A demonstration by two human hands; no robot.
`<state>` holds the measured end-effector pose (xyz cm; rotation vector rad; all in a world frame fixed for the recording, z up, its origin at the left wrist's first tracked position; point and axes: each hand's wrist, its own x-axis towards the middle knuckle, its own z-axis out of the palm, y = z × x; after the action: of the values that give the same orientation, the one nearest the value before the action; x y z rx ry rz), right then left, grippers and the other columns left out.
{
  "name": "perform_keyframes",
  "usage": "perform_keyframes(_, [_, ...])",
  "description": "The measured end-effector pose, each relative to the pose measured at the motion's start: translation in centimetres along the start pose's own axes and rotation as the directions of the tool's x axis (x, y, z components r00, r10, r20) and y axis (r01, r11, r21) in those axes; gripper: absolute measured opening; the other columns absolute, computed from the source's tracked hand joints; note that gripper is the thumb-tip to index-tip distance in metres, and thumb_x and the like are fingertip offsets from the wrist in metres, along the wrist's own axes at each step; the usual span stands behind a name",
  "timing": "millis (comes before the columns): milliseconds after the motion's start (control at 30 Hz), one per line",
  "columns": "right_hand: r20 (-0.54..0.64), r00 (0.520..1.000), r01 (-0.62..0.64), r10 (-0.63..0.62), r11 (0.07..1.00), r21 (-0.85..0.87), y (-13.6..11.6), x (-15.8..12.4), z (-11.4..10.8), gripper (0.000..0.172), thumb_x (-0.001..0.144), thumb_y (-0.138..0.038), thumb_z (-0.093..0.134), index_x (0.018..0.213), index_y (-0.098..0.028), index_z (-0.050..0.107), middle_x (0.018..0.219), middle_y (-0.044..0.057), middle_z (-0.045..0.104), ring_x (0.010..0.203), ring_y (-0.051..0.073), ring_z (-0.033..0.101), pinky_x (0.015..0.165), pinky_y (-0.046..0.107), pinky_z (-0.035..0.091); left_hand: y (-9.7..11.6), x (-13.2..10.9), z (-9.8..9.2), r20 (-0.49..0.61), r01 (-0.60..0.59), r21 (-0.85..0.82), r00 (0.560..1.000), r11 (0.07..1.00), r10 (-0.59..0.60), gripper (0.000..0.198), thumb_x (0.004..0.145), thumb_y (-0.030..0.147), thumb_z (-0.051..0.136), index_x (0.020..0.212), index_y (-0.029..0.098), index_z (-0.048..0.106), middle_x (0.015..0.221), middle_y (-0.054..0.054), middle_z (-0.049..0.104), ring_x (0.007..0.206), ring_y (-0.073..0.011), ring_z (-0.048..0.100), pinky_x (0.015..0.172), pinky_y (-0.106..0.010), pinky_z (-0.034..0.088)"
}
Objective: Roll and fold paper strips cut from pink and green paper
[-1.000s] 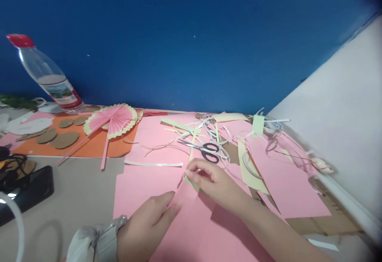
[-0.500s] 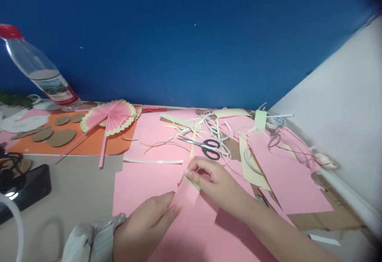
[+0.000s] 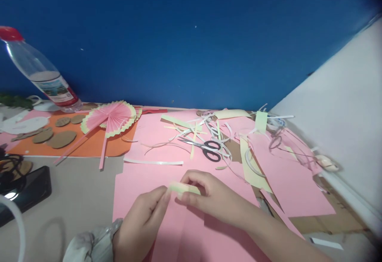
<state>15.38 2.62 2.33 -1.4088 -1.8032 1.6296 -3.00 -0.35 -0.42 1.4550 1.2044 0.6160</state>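
Observation:
A large pink paper sheet (image 3: 179,234) with a pale green edge (image 3: 188,189) is between my hands. My left hand (image 3: 145,216) pinches the left end of that edge between thumb and fingers. Thumb and curled fingers of my right hand (image 3: 209,192) close on the edge from the right. The green edge lies across, slightly blurred, and looks turned up or folded; its underside is hidden. Beyond my hands, black-handled scissors (image 3: 211,150) rest among thin paper strips. A white strip (image 3: 153,162) lies on more pink paper nearby.
A pleated pink and yellow-green paper fan (image 3: 115,118) lies on orange paper (image 3: 98,148) at left, near cardboard discs (image 3: 61,139). Behind stands a tilted plastic bottle (image 3: 52,83). A black phone (image 3: 30,188) is at far left. Pink sheets (image 3: 289,178) lie at right, before the blue wall.
The green edge has turned from slanting to nearly level and shows wider. My right hand has come down a little, and my left thumb has moved up onto the edge's left end.

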Motion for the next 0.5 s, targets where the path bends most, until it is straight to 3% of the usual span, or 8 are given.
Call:
perform_keyframes(100, [0.015,1.000,-0.013,0.014,1.000,-0.012,0.4,0.0,-0.2,0.029,0.085,-0.045,0.053,0.074,-0.018,0.050,0.069,-0.004,0.044,0.065,0.010,0.041,0.058,0.022,0.031,0.1,0.1,-0.2,-0.047,-0.005,-0.009,0.999,1.000,0.004,0.032,0.090,0.037,0.041,0.063,0.019,0.044,0.063,0.002,0.049,0.062,-0.0136,0.043,0.059,-0.021,0.039])
perform_keyframes(200, [0.022,1.000,-0.007,0.006,0.999,0.040,0.5,0.0,0.0,0.030,0.086,-0.043,0.051,0.072,-0.018,0.045,0.067,-0.005,0.037,0.062,0.009,0.036,0.055,0.022,0.027,-0.2,0.1,-0.2,-0.027,0.004,-0.021,1.000,1.000,-0.005,0.031,0.090,0.036,0.040,0.065,0.020,0.042,0.063,0.002,0.047,0.065,-0.0142,0.045,0.061,-0.022,0.039])
perform_keyframes(367, [0.051,0.999,0.003,-0.011,0.990,0.138,0.7,0.1,0.0,0.031,0.087,-0.043,0.050,0.071,-0.019,0.040,0.064,-0.006,0.033,0.058,0.009,0.031,0.052,0.021,0.024,-0.9,0.0,-0.2,0.000,0.013,-0.009,1.000,1.000,-0.013,0.030,0.092,0.038,0.036,0.069,0.020,0.041,0.066,0.003,0.043,0.067,-0.0138,0.043,0.062,-0.023,0.037])
perform_keyframes(500, [0.033,0.999,0.029,-0.033,0.993,0.118,0.5,0.1,-0.1,0.032,0.090,-0.042,0.044,0.069,-0.018,0.040,0.065,-0.005,0.032,0.060,0.010,0.030,0.055,0.023,0.024,-0.9,0.0,-0.2,-0.035,0.017,0.001,0.999,1.000,-0.017,0.033,0.093,0.040,0.035,0.068,0.020,0.040,0.065,0.003,0.041,0.063,-0.0130,0.039,0.059,-0.023,0.035])
